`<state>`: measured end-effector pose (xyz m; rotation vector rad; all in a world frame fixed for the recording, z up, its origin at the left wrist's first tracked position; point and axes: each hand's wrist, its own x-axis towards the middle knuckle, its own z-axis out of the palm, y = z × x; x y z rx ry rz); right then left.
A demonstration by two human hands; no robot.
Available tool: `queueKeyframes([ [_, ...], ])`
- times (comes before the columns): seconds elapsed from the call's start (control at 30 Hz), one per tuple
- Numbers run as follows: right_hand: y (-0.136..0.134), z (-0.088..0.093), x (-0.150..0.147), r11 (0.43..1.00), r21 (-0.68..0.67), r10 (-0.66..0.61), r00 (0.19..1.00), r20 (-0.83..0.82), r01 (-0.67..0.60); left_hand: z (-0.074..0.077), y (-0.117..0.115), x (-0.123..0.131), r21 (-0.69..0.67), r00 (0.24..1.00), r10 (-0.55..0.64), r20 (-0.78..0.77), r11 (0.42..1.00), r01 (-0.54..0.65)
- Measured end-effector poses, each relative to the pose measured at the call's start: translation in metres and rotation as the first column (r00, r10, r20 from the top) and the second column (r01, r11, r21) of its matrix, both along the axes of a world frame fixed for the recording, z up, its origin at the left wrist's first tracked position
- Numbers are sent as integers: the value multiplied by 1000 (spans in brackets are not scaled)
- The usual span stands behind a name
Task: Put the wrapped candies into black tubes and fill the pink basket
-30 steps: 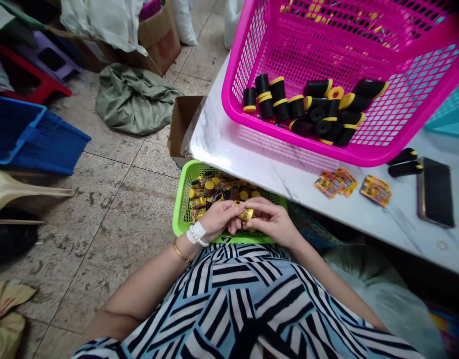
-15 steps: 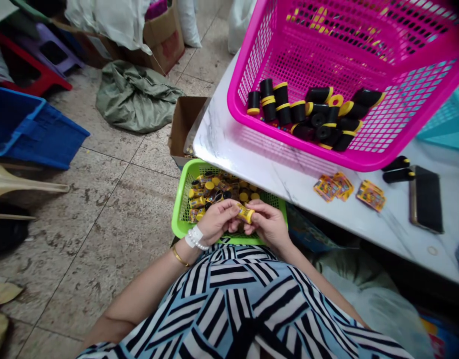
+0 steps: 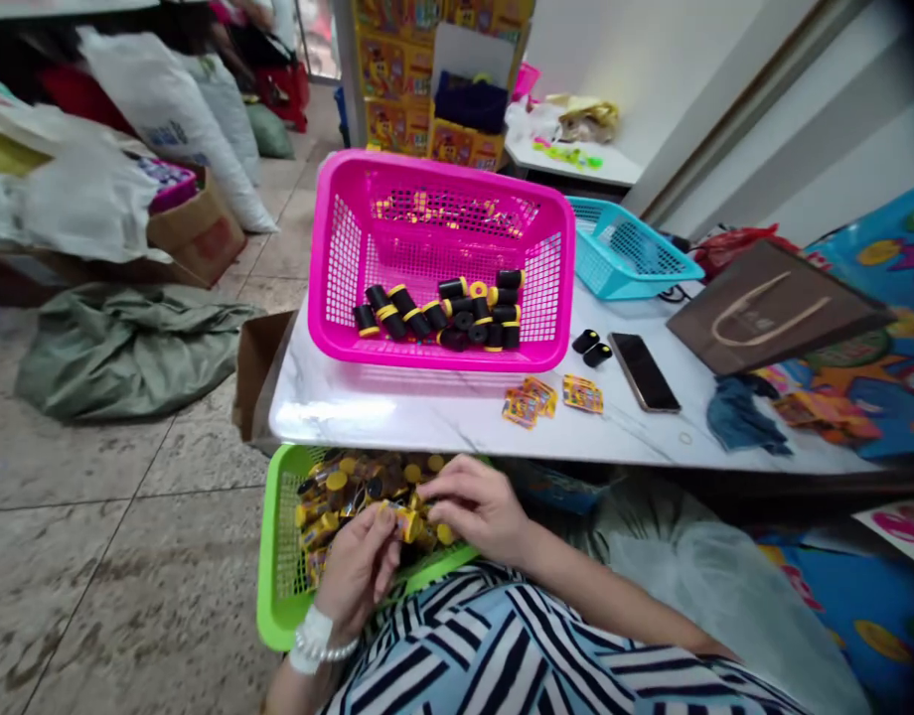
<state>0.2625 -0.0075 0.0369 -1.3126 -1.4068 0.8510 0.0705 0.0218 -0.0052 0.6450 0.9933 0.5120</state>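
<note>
My left hand (image 3: 358,564) pinches a small yellow labelled tube (image 3: 407,523) between thumb and fingers, low over a green basket (image 3: 269,586). Just right of the tube is my right hand (image 3: 481,506), its fingers bent and a little apart; nothing shows between them, though the fingertips overlap the pile. Many similar small tubes (image 3: 336,487) with yellow or black caps fill the green basket. On the table above, a pink basket (image 3: 442,356) contains black tubes (image 3: 457,306) with yellow ends, mostly lying on their sides.
The white marbled table (image 3: 397,427) bears printed stickers (image 3: 528,402), two black tubes (image 3: 592,348), a phone (image 3: 643,372), a blue basket (image 3: 628,278) and a brown paper bag (image 3: 770,308). An open carton (image 3: 259,377) stands by the table's left end, near a green cloth sack (image 3: 129,348).
The view has swung up and to the right. My right hand has come off the tube, which both hands held before; my left hand keeps it.
</note>
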Motion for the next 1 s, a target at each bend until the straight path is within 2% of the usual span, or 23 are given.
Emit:
queueKeyframes([
  [0.03, 0, 9, 17, 989, 106, -124, 976, 177, 106, -1, 4, -2, 75, 997, -16, -72, 997, 22],
  [0.07, 0, 16, 36, 956, 194, -274, 909, 314, 221, -1, 7, -4, 159, 988, -20, -154, 986, 45],
  [0.13, 2, 22, 73, 867, 288, -498, 704, 507, 407, -2, 12, -7, 335, 946, 37, -323, 939, 77],
  [0.2, 5, 18, 101, 830, 293, -542, 562, 625, 474, -3, 15, -8, 467, 897, 142, -419, 881, 78],
  [0.27, 9, 9, 114, 840, 259, -511, 533, 674, 477, -3, 16, -7, 528, 884, 202, -421, 848, 57],
  [0.4, 10, -4, 115, 845, 280, -516, 555, 653, 456, 10, 14, 1, 556, 915, 206, -347, 831, 24],
  [0.53, 7, 0, 102, 785, 407, -618, 549, 562, 467, 37, 19, 18, 553, 953, 147, -266, 832, 26],
  [0.63, 5, 6, 76, 757, 500, -646, 602, 469, 421, 54, 26, 38, 524, 986, 65, -151, 851, 25],
  [0.73, 5, 8, 37, 807, 529, -538, 697, 475, 263, 62, 31, 54, 456, 1000, 2, 5, 890, -4],
  [0.8, 4, 8, 14, 841, 519, -444, 744, 500, 154, 61, 33, 56, 456, 997, 37, 69, 888, -64],
  [0.87, 3, 9, -2, 874, 476, -348, 806, 478, 95, 59, 34, 50, 474, 991, 108, 76, 871, -131],
  [0.93, 3, 11, -7, 930, 355, -239, 893, 382, 97, 55, 33, 37, 470, 987, 150, 59, 868, -160],
  [1.0, 6, 12, -8, 985, 140, -122, 975, 188, 96, 52, 31, 23, 448, 991, 129, 43, 884, -134],
])
